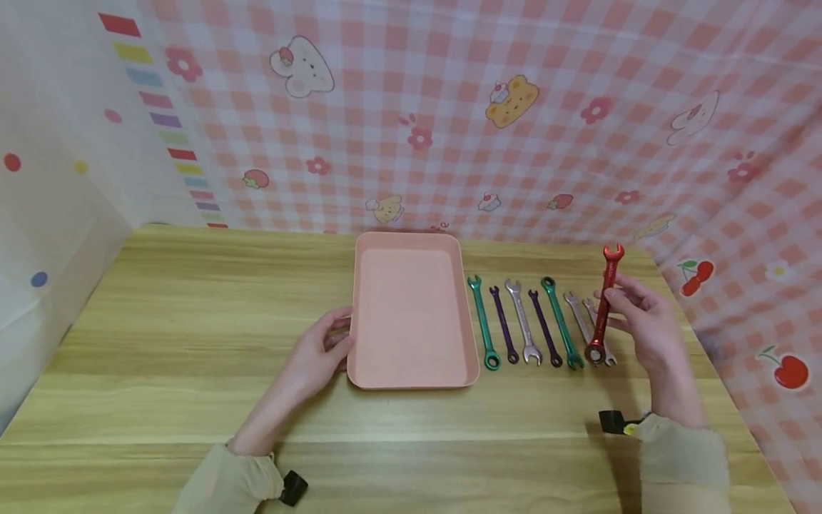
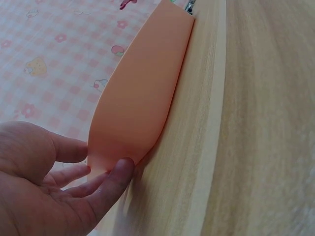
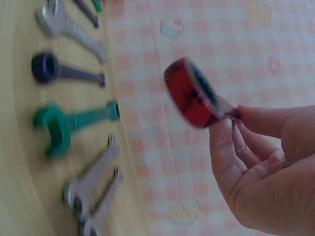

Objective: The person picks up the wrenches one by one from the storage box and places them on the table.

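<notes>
My right hand [image 1: 651, 332] pinches a red combination wrench [image 1: 605, 303] by its shank, holding it up with the open end at the top. In the right wrist view its ring end [image 3: 192, 93] comes toward the camera, slightly blurred. At the left side of a pink tray [image 1: 411, 314], my left hand [image 1: 323, 350] touches the wall with its fingertips and thumb; the left wrist view shows these against the tray's outer side [image 2: 140, 83]. Nothing lies in the tray. Two small silver wrenches [image 1: 578, 318] lie partly behind the red one.
Right of the tray lies a row of wrenches: a green one [image 1: 484, 325], a purple one [image 1: 504, 325], a silver one [image 1: 524, 321], another purple one [image 1: 546, 328] and another green one [image 1: 562, 325]. A checked cloth [image 1: 359, 143] hangs behind the wooden table [image 1: 193, 343].
</notes>
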The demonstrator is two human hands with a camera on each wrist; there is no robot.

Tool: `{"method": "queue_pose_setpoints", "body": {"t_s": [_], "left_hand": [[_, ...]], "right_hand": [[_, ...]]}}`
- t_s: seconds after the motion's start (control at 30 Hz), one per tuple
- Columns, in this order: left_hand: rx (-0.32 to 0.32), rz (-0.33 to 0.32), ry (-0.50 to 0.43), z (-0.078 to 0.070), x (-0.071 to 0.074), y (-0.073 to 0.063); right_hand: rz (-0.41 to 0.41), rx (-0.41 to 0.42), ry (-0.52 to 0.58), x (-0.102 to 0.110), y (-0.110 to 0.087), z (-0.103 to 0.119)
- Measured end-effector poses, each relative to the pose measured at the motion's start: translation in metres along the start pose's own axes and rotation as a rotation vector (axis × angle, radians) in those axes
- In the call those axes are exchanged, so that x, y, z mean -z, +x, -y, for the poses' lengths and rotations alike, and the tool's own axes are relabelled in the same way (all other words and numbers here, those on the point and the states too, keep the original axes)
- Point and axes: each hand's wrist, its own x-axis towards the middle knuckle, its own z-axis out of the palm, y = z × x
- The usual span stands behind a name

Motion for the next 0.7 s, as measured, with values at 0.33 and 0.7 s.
{"method": "queue_pose_setpoints", "body": {"t_s": [0.33,0.7], "left_hand": [[-0.007,0.008,0.0,0.001,0.0,0.001],[0.005,0.006,0.015,0.001,0.0,0.001]], "right_hand": [[-0.014,-0.068,-0.152,0.045,-0.001,-0.004],[0.025,-0.136,-0.447,0.065,0.011,-0.016]]}}
